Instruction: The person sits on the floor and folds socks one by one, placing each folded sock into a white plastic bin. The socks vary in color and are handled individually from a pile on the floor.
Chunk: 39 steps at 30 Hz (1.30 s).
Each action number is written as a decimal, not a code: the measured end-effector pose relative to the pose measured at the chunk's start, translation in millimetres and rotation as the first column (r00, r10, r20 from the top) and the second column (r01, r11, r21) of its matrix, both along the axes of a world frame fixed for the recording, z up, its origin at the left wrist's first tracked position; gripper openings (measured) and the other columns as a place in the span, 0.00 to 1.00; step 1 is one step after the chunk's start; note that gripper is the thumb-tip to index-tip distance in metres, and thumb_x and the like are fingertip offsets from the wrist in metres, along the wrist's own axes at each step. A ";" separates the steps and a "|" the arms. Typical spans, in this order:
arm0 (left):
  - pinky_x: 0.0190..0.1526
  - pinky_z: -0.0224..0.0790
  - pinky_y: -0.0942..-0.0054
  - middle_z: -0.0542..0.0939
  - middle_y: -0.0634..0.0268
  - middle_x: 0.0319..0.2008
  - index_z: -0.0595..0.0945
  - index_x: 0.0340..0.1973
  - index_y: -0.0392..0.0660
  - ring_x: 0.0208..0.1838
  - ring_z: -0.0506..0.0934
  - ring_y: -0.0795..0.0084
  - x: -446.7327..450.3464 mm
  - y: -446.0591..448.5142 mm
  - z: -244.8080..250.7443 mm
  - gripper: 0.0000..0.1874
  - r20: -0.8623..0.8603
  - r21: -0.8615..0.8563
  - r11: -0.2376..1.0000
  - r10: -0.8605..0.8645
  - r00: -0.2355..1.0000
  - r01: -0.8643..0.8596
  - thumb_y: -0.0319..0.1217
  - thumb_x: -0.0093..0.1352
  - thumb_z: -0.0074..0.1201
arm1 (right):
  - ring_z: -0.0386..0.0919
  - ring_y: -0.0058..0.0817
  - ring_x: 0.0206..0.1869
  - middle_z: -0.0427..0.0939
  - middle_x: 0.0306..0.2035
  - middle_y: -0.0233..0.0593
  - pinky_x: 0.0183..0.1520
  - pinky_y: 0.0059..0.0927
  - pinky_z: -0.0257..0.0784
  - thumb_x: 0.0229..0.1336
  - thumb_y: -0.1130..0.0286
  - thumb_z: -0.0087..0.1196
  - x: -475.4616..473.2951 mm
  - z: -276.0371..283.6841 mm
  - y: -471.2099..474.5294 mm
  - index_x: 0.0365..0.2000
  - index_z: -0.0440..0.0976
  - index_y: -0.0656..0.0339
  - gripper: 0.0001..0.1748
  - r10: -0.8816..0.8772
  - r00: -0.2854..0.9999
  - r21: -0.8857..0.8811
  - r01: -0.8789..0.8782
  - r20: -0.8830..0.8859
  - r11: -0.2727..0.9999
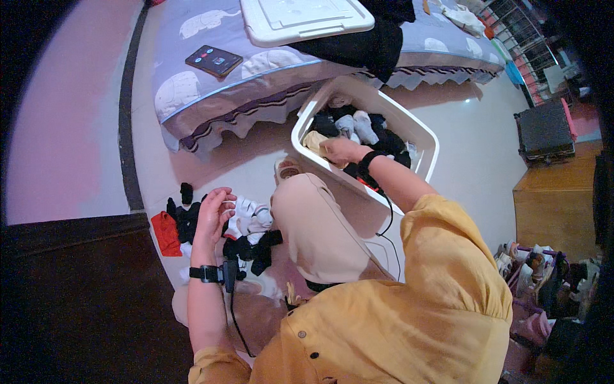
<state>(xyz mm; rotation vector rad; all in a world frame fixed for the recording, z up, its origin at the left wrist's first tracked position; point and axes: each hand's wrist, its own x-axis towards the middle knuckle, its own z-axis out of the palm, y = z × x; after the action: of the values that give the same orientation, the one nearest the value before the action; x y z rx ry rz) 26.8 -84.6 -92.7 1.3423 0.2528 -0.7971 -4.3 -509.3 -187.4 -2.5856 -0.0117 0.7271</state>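
Observation:
My right hand reaches into a white plastic storage bin on the floor. It touches a pale yellow cloth item at the bin's near left side, but blur hides whether the fingers grip it. Rolled grey socks and dark clothing lie in the bin. My left hand is raised with loosely curled fingers and holds nothing. Around and below it on the floor are white socks, black socks and a red cloth item.
A bed with an elephant-print cover stands ahead, bearing a phone, a white bin lid and black fabric. At right are a black suitcase, a wooden cabinet and a shoe rack. Cables trail from both wrists.

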 end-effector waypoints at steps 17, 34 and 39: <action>0.38 0.71 0.78 0.79 0.66 0.38 0.76 0.49 0.42 0.36 0.75 0.78 15.2 3.3 -16.3 0.14 -0.035 0.024 1.000 -0.018 0.999 0.018 0.38 0.74 0.50 | 0.72 0.50 0.55 0.77 0.48 0.53 0.55 0.48 0.70 0.53 0.68 0.54 22.8 -57.3 -52.1 0.39 0.83 0.53 0.13 0.009 0.978 -0.179 0.029 0.207 0.983; 0.39 0.72 0.75 0.80 0.65 0.38 0.78 0.45 0.44 0.37 0.76 0.77 -1.4 43.7 9.2 0.13 0.092 -0.147 0.977 0.169 0.981 -0.154 0.39 0.72 0.55 | 0.75 0.20 0.35 0.82 0.32 0.35 0.40 0.29 0.72 0.65 0.65 0.55 -18.0 184.2 -22.4 0.39 0.80 0.67 0.14 -0.010 0.985 0.094 -0.006 0.171 0.996; 0.43 0.72 0.72 0.80 0.63 0.40 0.77 0.47 0.44 0.40 0.77 0.72 -2.3 79.6 5.1 0.12 -0.050 -0.259 0.899 0.354 0.934 -0.355 0.38 0.74 0.50 | 0.76 0.25 0.53 0.78 0.51 0.37 0.59 0.30 0.70 0.69 0.60 0.52 -11.7 319.9 148.3 0.50 0.75 0.65 0.19 0.198 0.948 0.680 -0.316 0.247 0.662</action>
<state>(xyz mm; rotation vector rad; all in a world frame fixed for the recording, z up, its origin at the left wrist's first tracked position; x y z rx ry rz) 24.5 -5.1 -87.6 1.0045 0.3677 -0.5021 -16.0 -360.9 132.5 -1.8724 -0.6099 0.4742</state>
